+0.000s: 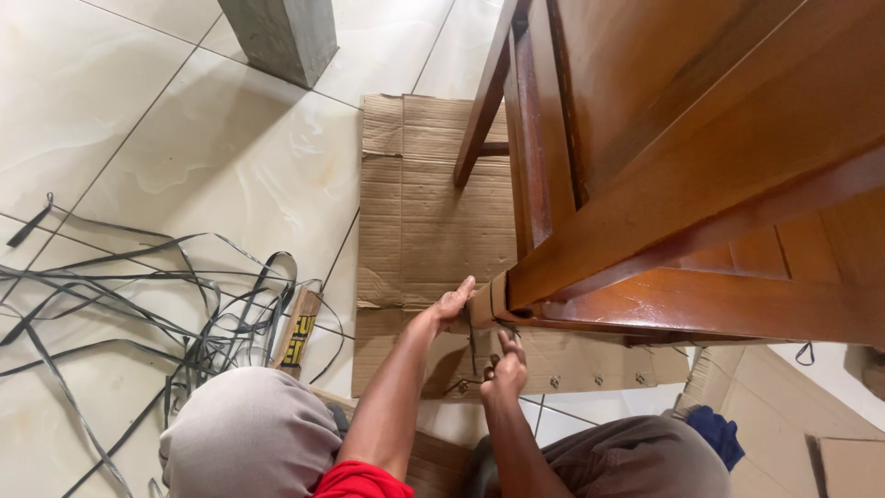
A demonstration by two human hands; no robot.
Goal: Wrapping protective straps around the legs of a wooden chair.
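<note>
- Far left, a tangle of black plastic strapping point(138, 304) sprawls over the pale tiled floor point(184, 166), well apart from the hands, with a narrow printed box point(300, 327) lying at its right edge.
- Moving in, the person's bent knee point(249, 429) fills the bottom, and a flattened cardboard sheet point(424, 212) lies under the furniture.
- Now the left hand point(452, 302): fingers curled flat against the wrapped end of the wooden leg point(489, 300), pressing on the brown cardboard sleeve there rather than closing round it.
- Just below and slightly right, the right hand point(505, 369) is closed in a pinch; it seems to grip a thin dark strap point(472, 332) that runs up to the leg, though I cannot tell whether a small tool is in there too.
- The relation that counts: the leg end sits directly ahead of both hands, touching the left, with the right just beneath it; its long axis runs away up and to the right.
- To the right, the wooden furniture frame point(701, 184) is glossy reddish-brown, tilted across the view, looming above more cardboard point(793, 397) and a blue cloth point(714, 433).
</note>
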